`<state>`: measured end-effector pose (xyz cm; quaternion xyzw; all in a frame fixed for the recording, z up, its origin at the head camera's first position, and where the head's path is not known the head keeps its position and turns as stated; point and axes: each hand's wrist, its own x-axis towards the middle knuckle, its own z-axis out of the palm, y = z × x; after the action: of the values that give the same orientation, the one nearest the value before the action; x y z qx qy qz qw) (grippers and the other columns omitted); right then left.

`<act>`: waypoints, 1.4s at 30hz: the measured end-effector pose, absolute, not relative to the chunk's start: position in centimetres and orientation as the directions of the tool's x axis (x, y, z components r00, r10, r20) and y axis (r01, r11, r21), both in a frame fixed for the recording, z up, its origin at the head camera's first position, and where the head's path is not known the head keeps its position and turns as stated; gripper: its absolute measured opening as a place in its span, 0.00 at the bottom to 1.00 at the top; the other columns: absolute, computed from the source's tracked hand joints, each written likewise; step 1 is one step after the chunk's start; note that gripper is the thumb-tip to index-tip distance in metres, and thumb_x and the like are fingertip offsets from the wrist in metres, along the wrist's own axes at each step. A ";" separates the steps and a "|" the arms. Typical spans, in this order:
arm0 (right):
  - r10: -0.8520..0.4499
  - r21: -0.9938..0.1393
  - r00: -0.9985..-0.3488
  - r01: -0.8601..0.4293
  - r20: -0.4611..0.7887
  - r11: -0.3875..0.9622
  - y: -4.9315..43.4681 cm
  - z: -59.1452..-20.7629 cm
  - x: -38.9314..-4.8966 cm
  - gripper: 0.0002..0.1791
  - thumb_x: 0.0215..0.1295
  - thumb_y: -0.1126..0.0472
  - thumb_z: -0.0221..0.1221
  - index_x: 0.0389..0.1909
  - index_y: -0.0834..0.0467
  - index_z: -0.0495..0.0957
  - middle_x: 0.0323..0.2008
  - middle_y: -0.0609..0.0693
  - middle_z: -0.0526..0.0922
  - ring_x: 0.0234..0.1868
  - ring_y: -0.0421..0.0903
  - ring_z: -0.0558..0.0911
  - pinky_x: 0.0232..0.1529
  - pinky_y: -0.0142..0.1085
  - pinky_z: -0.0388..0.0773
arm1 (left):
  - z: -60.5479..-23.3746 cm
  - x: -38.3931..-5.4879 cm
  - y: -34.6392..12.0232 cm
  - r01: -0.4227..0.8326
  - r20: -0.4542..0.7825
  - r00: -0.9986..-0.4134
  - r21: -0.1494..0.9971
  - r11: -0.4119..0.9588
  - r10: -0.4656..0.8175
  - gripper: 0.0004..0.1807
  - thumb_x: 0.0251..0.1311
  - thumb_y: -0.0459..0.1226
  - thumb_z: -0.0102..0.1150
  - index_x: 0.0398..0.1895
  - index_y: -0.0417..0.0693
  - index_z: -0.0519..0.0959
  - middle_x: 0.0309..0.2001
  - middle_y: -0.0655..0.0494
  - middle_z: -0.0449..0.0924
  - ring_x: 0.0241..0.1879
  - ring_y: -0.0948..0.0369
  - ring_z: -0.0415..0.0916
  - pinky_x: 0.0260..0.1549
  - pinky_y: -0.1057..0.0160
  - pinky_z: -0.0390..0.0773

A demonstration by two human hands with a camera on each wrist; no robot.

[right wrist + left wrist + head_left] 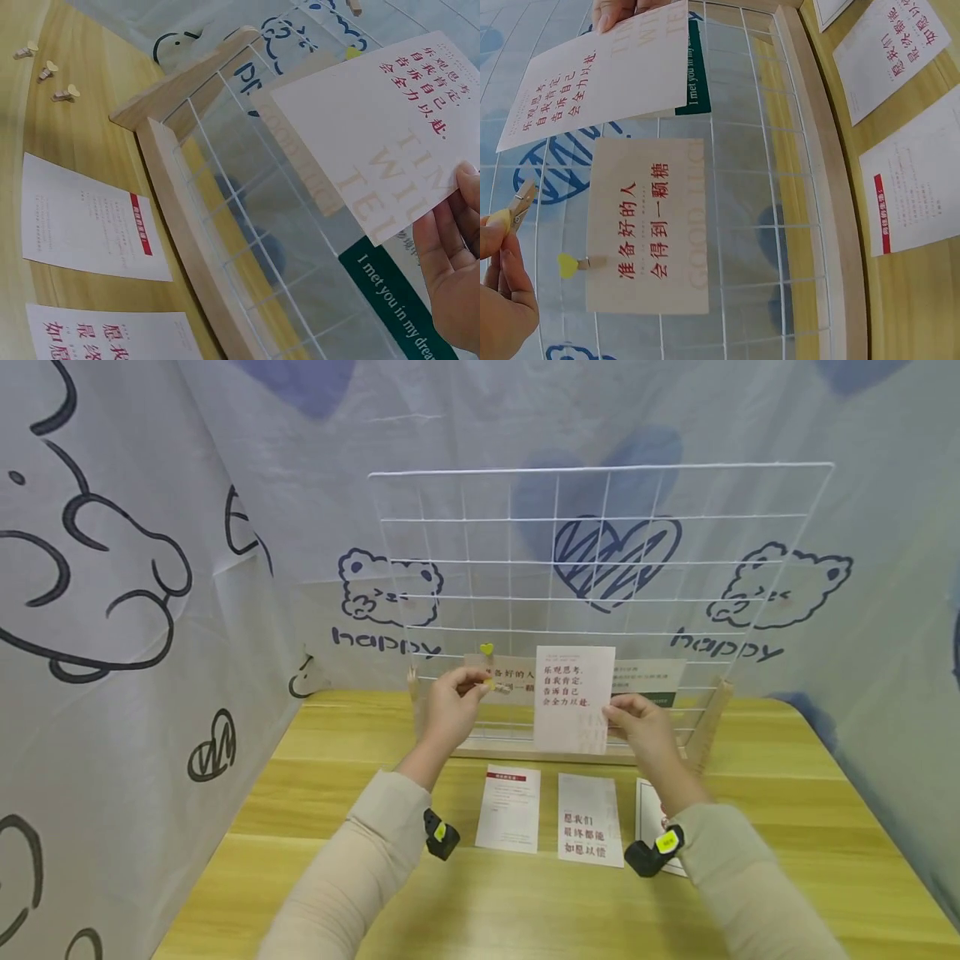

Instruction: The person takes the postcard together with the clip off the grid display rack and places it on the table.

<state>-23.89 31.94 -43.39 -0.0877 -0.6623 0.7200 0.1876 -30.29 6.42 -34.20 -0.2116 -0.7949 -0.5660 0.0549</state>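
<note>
My left hand [452, 703] pinches a small wooden clothespin [522, 204] with a yellow heart on it, in front of the white wire grid [585, 562]. In my right hand [647, 725] is a white card [573, 731] with red writing, gripped at its edge between thumb and fingers. That card stands upright before the grid, partly covering what is behind. Another card [649, 232] hangs on the grid, held by a clothespin with a yellow-green heart [568, 265]. Farther right hangs a card with a green strip [386, 289], partly hidden.
Several cards lie on the wooden table, among them one with a red bar [508, 810], one with large red writing [588, 793] and one beneath my right wrist. Loose heart clothespins [66, 94] lie left of the grid's wooden base [165, 184]. Printed cloth [285, 460] hangs around.
</note>
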 end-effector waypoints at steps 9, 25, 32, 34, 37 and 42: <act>0.363 -0.993 -0.928 -0.109 0.082 -0.053 29.5 -44.6 -23.4 0.09 0.54 0.65 0.57 0.34 0.65 0.74 0.32 0.54 0.77 0.32 0.46 0.77 0.37 0.37 0.75 | -35.8 -30.0 3.6 0.363 0.308 -0.926 0.887 0.287 0.219 0.07 0.50 0.27 0.56 0.33 0.39 0.78 0.32 0.50 0.77 0.31 0.59 0.71 0.29 0.67 0.73; 0.362 -0.991 -0.930 0.022 -0.070 -0.135 24.4 -43.5 -22.1 0.02 0.54 0.71 0.55 0.28 0.63 0.72 0.23 0.47 0.76 0.24 0.40 0.76 0.32 0.32 0.76 | -39.2 -29.3 -1.5 0.191 0.136 -0.975 0.919 0.344 0.178 0.08 0.53 0.30 0.54 0.37 0.42 0.77 0.35 0.52 0.75 0.34 0.57 0.70 0.30 0.65 0.72; 0.357 -0.985 -0.927 0.067 -0.119 -0.156 23.2 -44.7 -22.5 0.02 0.54 0.71 0.55 0.29 0.65 0.72 0.24 0.47 0.76 0.26 0.41 0.76 0.33 0.33 0.76 | -40.5 -29.1 -2.9 0.150 0.105 -0.984 0.929 0.338 0.147 0.08 0.53 0.30 0.54 0.37 0.42 0.77 0.36 0.52 0.75 0.35 0.57 0.70 0.28 0.67 0.72; 0.361 -0.987 -0.923 0.087 -0.132 -0.138 22.8 -45.0 -22.7 0.05 0.54 0.70 0.55 0.31 0.67 0.72 0.25 0.47 0.76 0.27 0.41 0.76 0.33 0.34 0.76 | -40.9 -29.0 -3.3 0.134 0.095 -0.987 0.930 0.341 0.130 0.07 0.53 0.31 0.54 0.36 0.42 0.77 0.36 0.52 0.76 0.34 0.58 0.70 0.27 0.68 0.71; 0.368 -0.986 -0.917 0.114 -0.152 -0.124 22.2 -45.5 -23.0 0.07 0.55 0.69 0.55 0.34 0.68 0.71 0.26 0.48 0.76 0.27 0.41 0.76 0.33 0.34 0.76 | -41.4 -28.9 -3.9 0.108 0.074 -0.991 0.933 0.344 0.112 0.08 0.53 0.31 0.54 0.37 0.41 0.77 0.36 0.51 0.75 0.34 0.58 0.70 0.28 0.66 0.71; 0.370 -0.986 -0.915 0.133 -0.162 -0.103 21.5 -46.3 -23.3 0.08 0.54 0.69 0.55 0.35 0.69 0.71 0.28 0.50 0.77 0.28 0.41 0.76 0.32 0.33 0.76 | -42.2 -28.7 -4.7 0.073 0.041 -0.994 0.938 0.339 0.101 0.09 0.54 0.31 0.53 0.39 0.39 0.76 0.38 0.50 0.75 0.37 0.57 0.70 0.36 0.62 0.72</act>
<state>-23.28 21.48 -46.26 -0.1894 -0.6647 0.7179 0.0825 -28.69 -4.67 -42.23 -0.0532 -0.8182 -0.5724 -0.0122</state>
